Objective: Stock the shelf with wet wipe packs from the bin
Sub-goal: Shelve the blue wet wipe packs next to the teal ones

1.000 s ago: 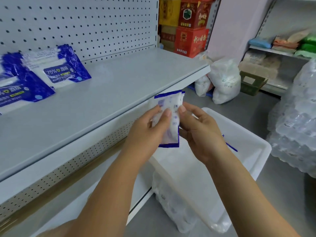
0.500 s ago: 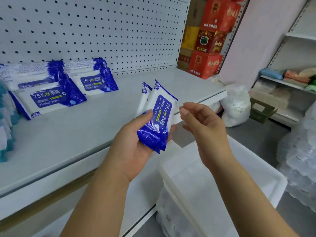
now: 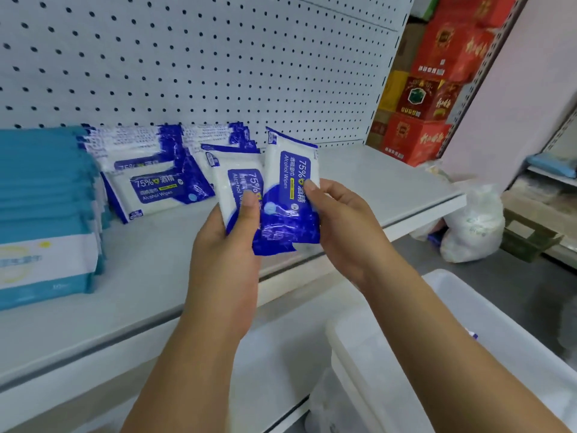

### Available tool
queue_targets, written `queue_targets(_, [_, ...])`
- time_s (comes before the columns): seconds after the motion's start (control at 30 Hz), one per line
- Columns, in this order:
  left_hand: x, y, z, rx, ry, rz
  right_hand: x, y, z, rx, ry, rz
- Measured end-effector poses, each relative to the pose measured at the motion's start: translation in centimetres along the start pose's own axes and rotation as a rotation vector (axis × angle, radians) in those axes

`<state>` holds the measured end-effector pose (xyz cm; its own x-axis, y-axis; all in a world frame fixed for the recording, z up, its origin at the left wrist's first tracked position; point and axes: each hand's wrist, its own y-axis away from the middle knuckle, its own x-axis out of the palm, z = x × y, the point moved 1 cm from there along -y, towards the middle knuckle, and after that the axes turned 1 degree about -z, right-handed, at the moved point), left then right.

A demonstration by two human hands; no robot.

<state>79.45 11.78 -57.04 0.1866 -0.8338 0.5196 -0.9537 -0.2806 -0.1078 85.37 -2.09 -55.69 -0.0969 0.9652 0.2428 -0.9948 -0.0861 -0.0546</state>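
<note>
Your left hand (image 3: 226, 260) gripping one blue alcohol wipe pack (image 3: 239, 182) at frame centre, your right hand (image 3: 346, 226) pinching a second pack (image 3: 292, 195) just beside it, both over the shelf (image 3: 374, 182), stocked packs (image 3: 156, 185) upper left, white bin (image 3: 487, 310) lower right.

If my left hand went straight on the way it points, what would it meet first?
Likely the shelved packs leaning on the pegboard, just beyond the left hand and its pack; depth is unclear.
</note>
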Motion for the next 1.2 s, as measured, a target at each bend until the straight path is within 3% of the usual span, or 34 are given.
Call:
queue_targets(0.13, [-1.0,-3.1,-1.7,0.144,-0.11,-0.301,1.7,-5.5,1.3,-0.082,0.113,-0.063])
queue_targets(0.23, [-1.8,-6.6,-3.1,0.343,-0.394,-0.433,2.8,-9.7,2.1,-0.232,0.368,-0.098])
queue_targets(0.37, [-4.0,-9.6,-3.1,0.461,-0.69,-0.485,4.7,-14.7,1.7,-0.398,0.692,0.048])
queue_targets(0.53, [-5.9,-9.9,-1.2,0.462,-0.675,-0.518,6.0,-19.5,0.7,-0.496,1.06,0.153])
queue_targets(0.87, [-6.1,-10.9,-1.3,0.37,-0.559,-0.495,5.1,-21.1,-3.4,-0.589,0.904,0.201])
queue_targets(1.07, [-5.7,-10.5,-1.5,0.327,-0.53,-0.498,4.1,-20.3,-3.6,-0.491,0.794,0.281])
queue_targets(1.2, [-5.7,-10.3,-1.7,0.288,-0.467,-0.496,3.0,-20.0,-3.0,-0.374,0.873,0.364])
